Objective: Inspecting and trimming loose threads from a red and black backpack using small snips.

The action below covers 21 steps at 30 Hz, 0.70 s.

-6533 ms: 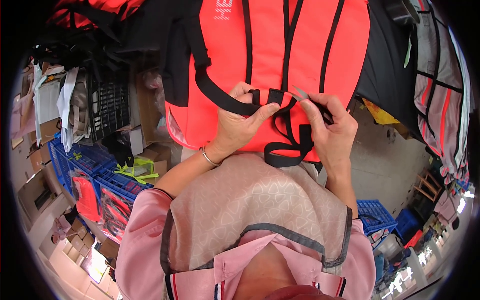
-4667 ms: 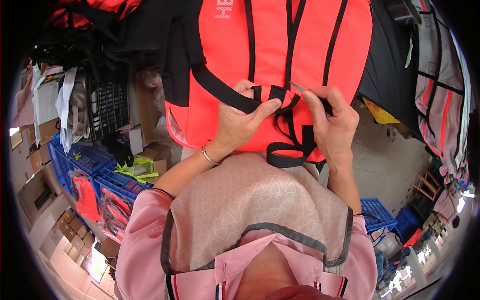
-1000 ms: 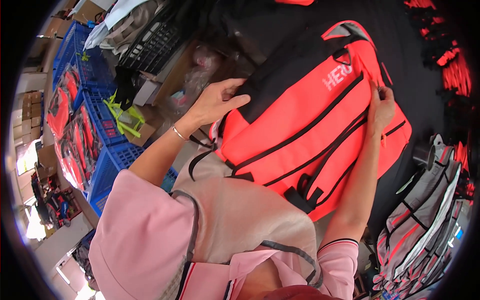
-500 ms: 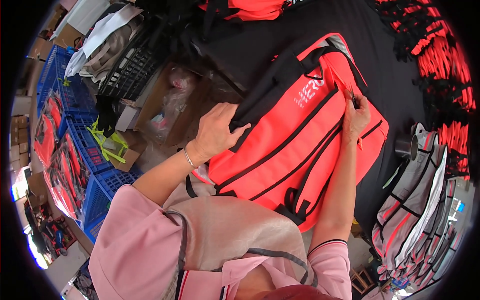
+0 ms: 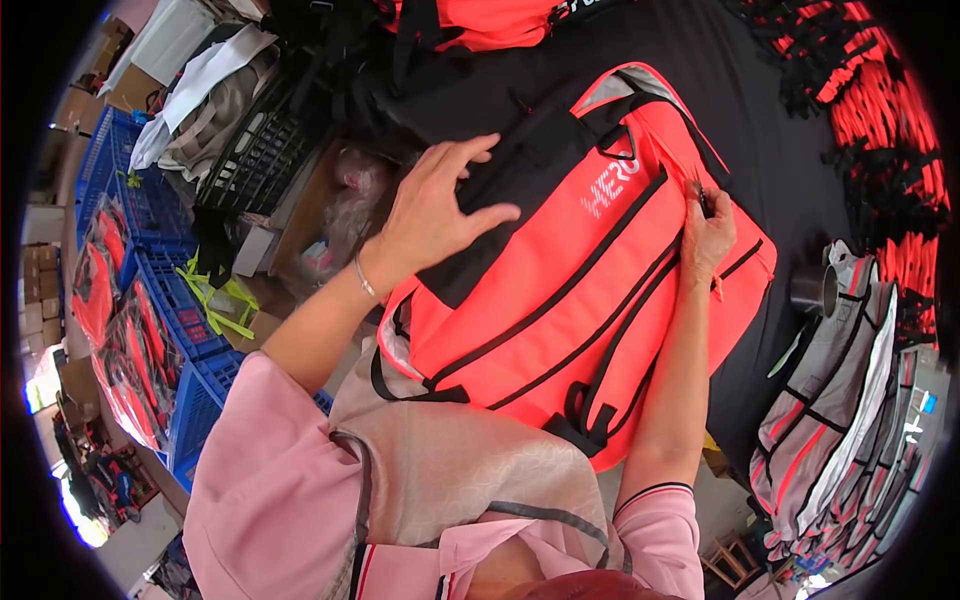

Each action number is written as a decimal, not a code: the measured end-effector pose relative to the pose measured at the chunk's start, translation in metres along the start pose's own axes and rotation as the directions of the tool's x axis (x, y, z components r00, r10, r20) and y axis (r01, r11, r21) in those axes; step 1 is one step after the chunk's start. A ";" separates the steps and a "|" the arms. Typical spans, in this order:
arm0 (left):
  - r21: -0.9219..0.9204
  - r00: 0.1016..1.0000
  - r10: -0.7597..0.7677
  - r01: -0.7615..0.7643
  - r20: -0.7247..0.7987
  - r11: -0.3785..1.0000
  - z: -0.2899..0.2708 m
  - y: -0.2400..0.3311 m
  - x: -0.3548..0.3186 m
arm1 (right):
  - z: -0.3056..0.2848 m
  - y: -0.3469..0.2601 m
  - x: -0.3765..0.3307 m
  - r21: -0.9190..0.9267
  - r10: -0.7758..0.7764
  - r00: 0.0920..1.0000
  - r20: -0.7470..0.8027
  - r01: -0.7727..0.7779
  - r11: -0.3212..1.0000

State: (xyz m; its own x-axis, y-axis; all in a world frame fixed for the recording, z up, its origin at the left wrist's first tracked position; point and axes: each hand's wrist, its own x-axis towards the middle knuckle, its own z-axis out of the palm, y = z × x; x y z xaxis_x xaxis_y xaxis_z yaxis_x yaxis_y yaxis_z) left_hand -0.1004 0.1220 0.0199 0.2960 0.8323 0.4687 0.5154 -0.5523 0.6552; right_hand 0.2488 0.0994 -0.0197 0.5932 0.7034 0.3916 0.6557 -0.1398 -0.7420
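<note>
A bright orange backpack with black straps and trim lies flat on a black table surface. My left hand rests on its black side panel, fingers spread, holding nothing. My right hand is at the bag's right edge, fingers pinched on a small dark zipper pull.
Blue crates with packed orange goods stand at the left, beside a black crate and cardboard boxes. Grey bags with orange trim pile at the right. More orange bags and black straps lie at the table's far side.
The bag, earlier held upright by its straps, now lies flat on the table. My left hand spread on its side; my right hand stays pinched at the right edge.
</note>
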 end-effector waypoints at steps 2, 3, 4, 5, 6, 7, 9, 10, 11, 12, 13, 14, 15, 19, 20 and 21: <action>-0.059 0.981 -0.031 0.043 0.193 0.997 -0.002 -0.001 0.016 | 0.000 0.005 0.002 -0.015 -0.031 1.000 -0.002 0.031 0.999; -0.095 0.979 0.010 0.010 0.202 0.995 0.000 -0.005 0.020 | 0.001 0.007 0.003 -0.030 -0.067 0.998 -0.008 0.067 0.997; -0.092 0.977 0.009 0.011 0.213 0.996 0.001 -0.006 0.025 | 0.000 0.006 0.003 -0.029 -0.055 0.998 -0.007 0.055 0.998; -0.054 0.966 -0.043 0.058 0.257 0.997 0.000 -0.005 0.029 | -0.001 0.004 0.004 -0.027 -0.041 0.999 0.000 0.041 0.999; -0.013 0.950 -0.095 0.104 0.298 0.995 0.000 -0.005 0.032 | 0.000 0.004 0.003 -0.025 -0.027 1.000 0.008 0.027 0.999; 0.027 0.944 -0.070 0.064 0.321 0.998 0.001 -0.005 0.034 | 0.001 0.003 0.004 0.006 -0.073 0.997 -0.011 0.073 0.997; 0.051 0.946 -0.051 0.036 0.319 0.998 0.006 -0.013 0.037 | -0.001 -0.001 0.004 -0.041 -0.021 1.000 0.003 0.021 0.999; 0.071 0.950 -0.030 0.009 0.309 0.997 0.008 -0.016 0.038 | -0.002 -0.004 0.004 -0.092 0.022 1.000 0.016 -0.020 0.996; 0.009 0.901 -0.168 0.180 0.400 0.984 0.003 -0.013 0.043 | -0.001 0.000 0.004 -0.061 -0.035 0.999 -0.001 0.035 0.998; -0.029 0.858 -0.195 0.237 0.475 0.971 0.002 -0.024 0.047 | -0.001 0.004 0.003 -0.058 -0.026 1.000 0.004 0.026 0.998; -0.093 0.785 -0.263 0.376 0.560 0.922 0.003 -0.034 0.051 | 0.000 0.006 0.002 -0.047 -0.033 0.999 -0.001 0.033 0.998; -0.140 0.697 -0.315 0.512 0.644 0.847 0.002 -0.043 0.053 | 0.001 0.009 0.002 -0.036 -0.038 0.999 -0.006 0.038 0.999; -0.127 0.689 -0.329 0.522 0.645 0.843 0.002 -0.048 0.053 | 0.001 0.014 0.004 -0.021 -0.069 0.998 -0.013 0.068 0.997; -0.368 0.591 -0.257 0.728 0.765 0.579 0.004 -0.066 0.050 | -0.001 0.012 0.007 0.027 -0.016 0.999 0.035 0.015 1.000; -0.418 0.573 -0.208 0.759 0.792 0.500 0.005 -0.068 0.049 | 0.000 0.012 0.006 0.004 -0.027 0.999 0.037 0.027 1.000; -0.426 0.567 -0.225 0.779 0.792 0.461 0.005 -0.070 0.046 | 0.002 0.012 0.004 0.013 -0.005 0.999 0.046 0.004 1.000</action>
State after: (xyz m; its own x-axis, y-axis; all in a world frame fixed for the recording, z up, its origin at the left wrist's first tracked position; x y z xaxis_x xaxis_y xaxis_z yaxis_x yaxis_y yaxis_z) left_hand -0.1192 0.1990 -0.0075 0.6891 0.6338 -0.3513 0.1253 0.3734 0.9192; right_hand 0.2577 0.1020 -0.0278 0.5676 0.7356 0.3698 0.6519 -0.1273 -0.7475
